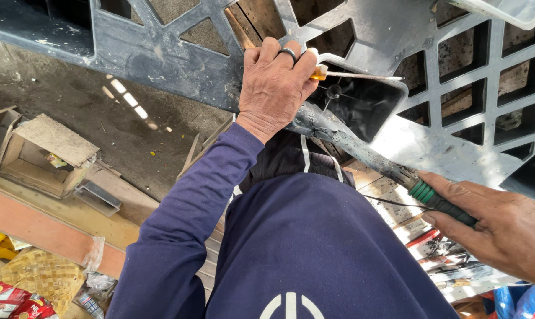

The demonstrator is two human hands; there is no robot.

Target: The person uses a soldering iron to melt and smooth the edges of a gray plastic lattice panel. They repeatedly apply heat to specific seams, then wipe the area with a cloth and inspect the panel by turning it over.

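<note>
Plastic welding rod (362, 76): thin, pale, lying level against the grey plastic pallet (179, 65) at about 1 o'clock of the frame, over a dark square pocket of the lattice. Its near end, with a yellow-orange bit where the fingers meet it, is pinched in the left hand (274, 85), whose fingers are curled shut on it against the pallet; a dark ring sits on one finger. Soldering-type heating tool (362, 155): long blackened metal shaft running from just below the left hand, at centre, down toward 4 o'clock, ending in a green-banded dark handle. The right hand (503, 227) at 4 o'clock is wrapped around that handle, fingers closed on it; a thin dark cord leaves the handle toward the body. Pallet: grey moulded openwork, scuffed, filling the upper frame from 10 to 3 o'clock. Clothing: dark blue long-sleeved shirt (315, 254) across the lower centre. At 9 o'clock, a small open cardboard box (43, 153) on a wooden board; at 7 o'clock, a woven yellow item and red wrappers. At 5 o'clock, clutter beside blue cloth, too jumbled to name.
</note>
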